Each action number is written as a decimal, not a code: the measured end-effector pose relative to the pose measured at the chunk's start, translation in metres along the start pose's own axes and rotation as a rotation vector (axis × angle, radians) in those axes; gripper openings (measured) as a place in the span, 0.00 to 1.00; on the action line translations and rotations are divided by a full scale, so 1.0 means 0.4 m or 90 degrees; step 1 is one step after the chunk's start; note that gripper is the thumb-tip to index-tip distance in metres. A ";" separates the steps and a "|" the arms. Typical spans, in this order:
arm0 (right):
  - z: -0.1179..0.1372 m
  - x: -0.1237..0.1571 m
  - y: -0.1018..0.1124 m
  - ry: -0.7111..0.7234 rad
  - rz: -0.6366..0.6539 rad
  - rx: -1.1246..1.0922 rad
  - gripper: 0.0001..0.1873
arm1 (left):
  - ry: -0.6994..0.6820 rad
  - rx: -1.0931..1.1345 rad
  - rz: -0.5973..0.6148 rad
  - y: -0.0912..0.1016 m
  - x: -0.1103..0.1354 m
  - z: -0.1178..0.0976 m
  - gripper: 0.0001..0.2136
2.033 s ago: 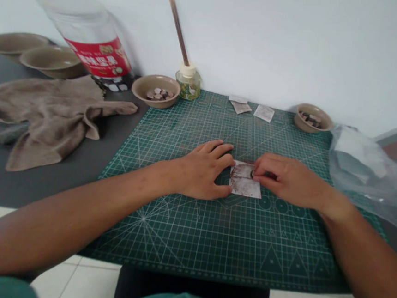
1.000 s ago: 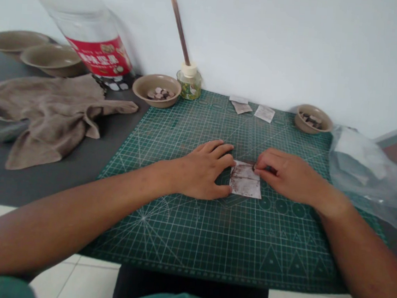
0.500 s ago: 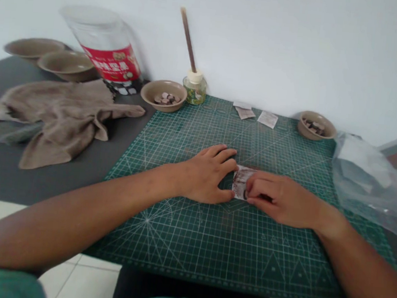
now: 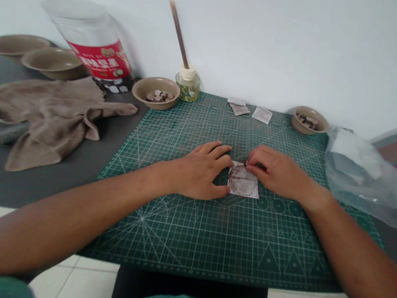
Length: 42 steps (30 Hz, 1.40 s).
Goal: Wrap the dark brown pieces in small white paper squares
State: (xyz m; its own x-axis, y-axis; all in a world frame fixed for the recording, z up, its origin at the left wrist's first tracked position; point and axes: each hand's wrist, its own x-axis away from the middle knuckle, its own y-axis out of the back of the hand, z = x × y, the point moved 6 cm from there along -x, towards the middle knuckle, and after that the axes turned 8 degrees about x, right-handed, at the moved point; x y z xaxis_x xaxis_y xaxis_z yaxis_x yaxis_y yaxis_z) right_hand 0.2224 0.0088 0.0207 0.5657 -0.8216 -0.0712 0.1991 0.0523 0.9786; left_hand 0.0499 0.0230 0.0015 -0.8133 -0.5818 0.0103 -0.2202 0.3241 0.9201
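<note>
Stained paper square (image 4: 243,183) lies flat on the green cutting mat (image 4: 190,245), between the two hands, with brown marks and a dark crease across its face. The right hand (image 4: 276,171) is narrowed to a pinch, its fingertips (image 4: 250,166) gathered on the paper's top edge; whether something small and dark sits beneath them is too small to tell. The left hand (image 4: 199,174) is spread and curved, palm down just left of the paper, with its fingertips at the paper's left edge, and it visibly grips nothing.

The likeliest trouble seems to be the paper skidding, since only the left fingertips brace it while the pinch could drag it across the mat. A hard pull might also tear it along the crease, where it looks weakest. Beyond the right hand, a small bowl of brown pieces (image 4: 310,120) sits near the mat's far corner, and a clear plastic bag (image 4: 359,174) lies farther right. A wide sweep of the right wrist could catch the bag, though both sit well apart from the hand.
</note>
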 end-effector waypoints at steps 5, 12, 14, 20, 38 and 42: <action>0.026 0.022 -0.010 0.075 0.097 -0.099 0.05 | -0.007 0.002 0.011 -0.001 0.001 -0.002 0.29; 0.000 0.018 -0.003 0.004 0.025 0.000 0.04 | -0.002 -0.005 0.007 -0.002 0.000 0.001 0.29; 0.009 0.021 -0.011 0.041 0.060 -0.029 0.05 | 0.000 -0.004 0.014 -0.004 0.000 0.000 0.29; 0.017 0.015 -0.007 0.007 0.007 0.035 0.07 | 0.008 -0.007 0.014 -0.001 0.000 -0.001 0.29; 0.039 0.033 -0.011 0.083 0.117 -0.065 0.07 | -0.002 0.001 0.009 -0.003 0.002 -0.001 0.30; 0.012 0.015 -0.006 -0.009 0.029 -0.002 0.06 | -0.005 -0.005 0.002 -0.003 0.001 0.001 0.29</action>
State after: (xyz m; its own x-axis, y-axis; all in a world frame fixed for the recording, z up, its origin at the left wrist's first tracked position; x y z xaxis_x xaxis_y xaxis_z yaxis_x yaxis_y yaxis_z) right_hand 0.2215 0.0012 0.0189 0.5629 -0.8261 -0.0244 0.1765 0.0914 0.9800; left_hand 0.0495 0.0225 0.0002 -0.8185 -0.5745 0.0104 -0.2134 0.3207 0.9228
